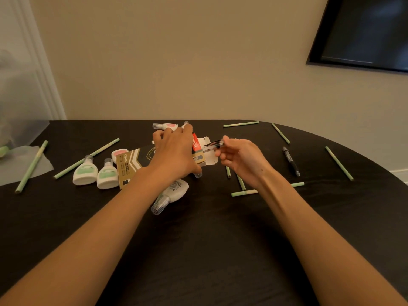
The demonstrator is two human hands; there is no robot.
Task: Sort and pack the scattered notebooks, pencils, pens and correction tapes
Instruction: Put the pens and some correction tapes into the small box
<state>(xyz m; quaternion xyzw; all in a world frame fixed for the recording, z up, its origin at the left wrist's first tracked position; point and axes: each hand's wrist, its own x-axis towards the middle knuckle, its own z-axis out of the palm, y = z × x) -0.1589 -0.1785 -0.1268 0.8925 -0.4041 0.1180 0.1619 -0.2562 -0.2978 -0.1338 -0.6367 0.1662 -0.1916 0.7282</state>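
My left hand [174, 151] grips the open end of a black-and-gold pen box [132, 164] lying at the middle of the dark table [198, 239]. My right hand [238, 157] pinches a clear black pen [215, 144], its tip pointing at the box's white open flap [209, 159]. A second black pen [291, 160] lies to the right. Green pencils are scattered around, one at the far left [31, 167] and one at the far right [339, 163]. White correction tapes with green labels [85, 172] sit left of the box; another [171, 193] lies under my left forearm.
A pink-labelled correction tape [165, 126] lies beyond my left hand near the table's back edge. A translucent sheet [19, 164] and a clear plastic bin [17, 107] sit at the far left. A dark screen [364, 32] hangs on the wall.
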